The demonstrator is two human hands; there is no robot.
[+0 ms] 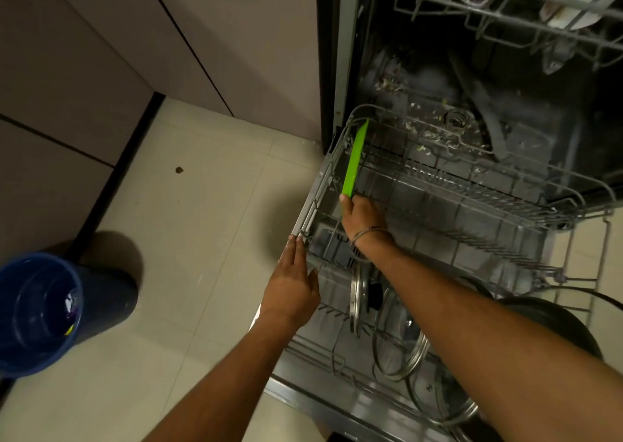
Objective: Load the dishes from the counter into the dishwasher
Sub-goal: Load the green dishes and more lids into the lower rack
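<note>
Right hand [362,214] pinches the lower edge of a flat bright-green plastic plate [355,158], fingers curled round it; plate stands on edge, nearly upright, along the left wall of the pulled-out grey wire lower rack [505,185], toward its far-left corner; can't tell whether the rim is already seated between tines. Left hand [293,283] is flat, fingers straight, resting against the rack's left rim near the front-left; holds nothing, looks like bracing.

Front of the rack already holds steel-rimmed glass pot lids [397,344] standing on edge and a dark round pan [556,320] at the front-right; grey wire upper rack [505,6] carries some soiled crockery, details too dim to name.

Risks, as judgement:
- plate is thin and light; if let go before it sits in a slot it probably tips onto the rack wall or slides flat;
- wedged tight against the side wall it may rub the tub edge when the rack rolls in;
- the bracing left hand could roll the rack mid-placement, missing the slot;
- food debris on the dark tub floor [438,111] near the filter could clog it.
</note>
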